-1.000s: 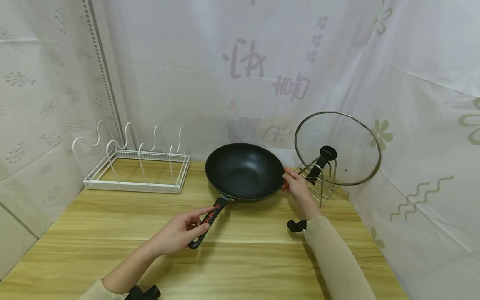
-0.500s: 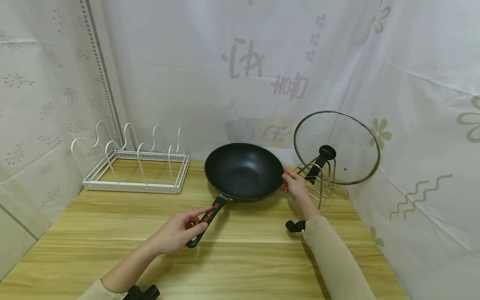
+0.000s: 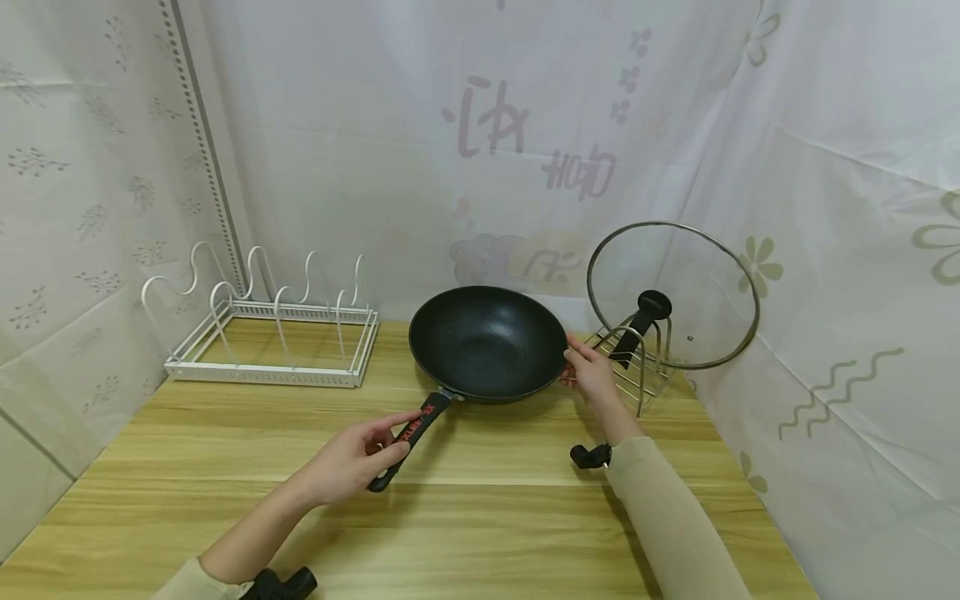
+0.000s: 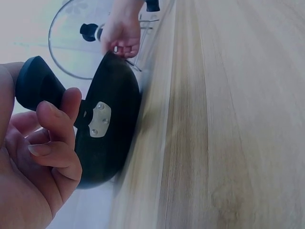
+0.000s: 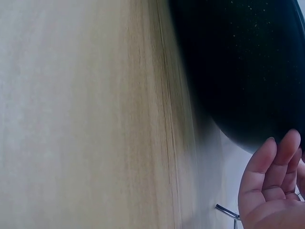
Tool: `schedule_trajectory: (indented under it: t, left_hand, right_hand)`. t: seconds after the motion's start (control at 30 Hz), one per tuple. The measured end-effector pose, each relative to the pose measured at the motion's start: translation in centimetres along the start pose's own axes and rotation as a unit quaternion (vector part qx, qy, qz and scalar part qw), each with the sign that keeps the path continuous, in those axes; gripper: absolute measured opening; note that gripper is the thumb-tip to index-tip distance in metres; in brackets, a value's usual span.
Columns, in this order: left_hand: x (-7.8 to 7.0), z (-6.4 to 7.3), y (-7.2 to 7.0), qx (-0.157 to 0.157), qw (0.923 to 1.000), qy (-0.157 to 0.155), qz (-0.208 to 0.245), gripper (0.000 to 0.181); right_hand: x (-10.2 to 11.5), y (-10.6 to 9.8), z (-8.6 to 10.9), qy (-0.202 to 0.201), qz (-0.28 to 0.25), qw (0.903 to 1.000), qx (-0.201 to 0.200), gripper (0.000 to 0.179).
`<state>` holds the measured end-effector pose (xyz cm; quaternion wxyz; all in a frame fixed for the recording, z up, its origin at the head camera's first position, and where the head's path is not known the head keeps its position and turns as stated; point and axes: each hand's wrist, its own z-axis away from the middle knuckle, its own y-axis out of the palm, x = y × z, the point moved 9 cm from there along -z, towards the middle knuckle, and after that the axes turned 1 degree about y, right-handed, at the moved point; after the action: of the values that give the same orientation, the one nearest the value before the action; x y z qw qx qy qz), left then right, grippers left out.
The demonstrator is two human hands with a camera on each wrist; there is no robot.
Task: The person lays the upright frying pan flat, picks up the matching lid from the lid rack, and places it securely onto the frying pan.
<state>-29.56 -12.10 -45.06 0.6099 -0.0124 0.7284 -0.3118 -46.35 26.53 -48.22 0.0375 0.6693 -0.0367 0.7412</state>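
Since the earlier frames, the handle end of the one black wok has swung slightly left with the left hand, which pinches the handle. Right fingers grip the rim opposite — that right hand's fingertips partly hidden. Contact between wok base and table is unclear. Two racks flank it: white rack left; wire rack, partly covered, right, with one glass lid.
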Motion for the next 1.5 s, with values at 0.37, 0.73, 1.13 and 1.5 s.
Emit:
schedule_trajectory:
  t: [0.37,0.73,1.13,1.5]
  left_hand:
    - [0.2,0.0,-0.5,-0.002,1.0,-0.005,0.003,0.053]
    - [0.7,0.0,-1.0,-0.004,0.9999,-0.012,0.01,0.052]
    - [1.3,-0.1,-1.7,-0.014,0.9994,-0.03,0.012,0.051]
    - [2.0,-0.2,-2.6,-0.027,0.9986,-0.046,0.007,0.049]
  right_hand:
    - [0.1,0.1,0.8,0.003,-0.003,1.0,-0.005,0.052]
    - [-0.4,0.1,1.1,0.011,-0.014,0.9997,-0.017,0.052]
    - [-0.6,0.2,1.4,0.003,-0.021,0.9995,-0.025,0.052]
    - [-0.6,0.4,2.1,0.001,-0.018,0.9989,-0.043,0.051]
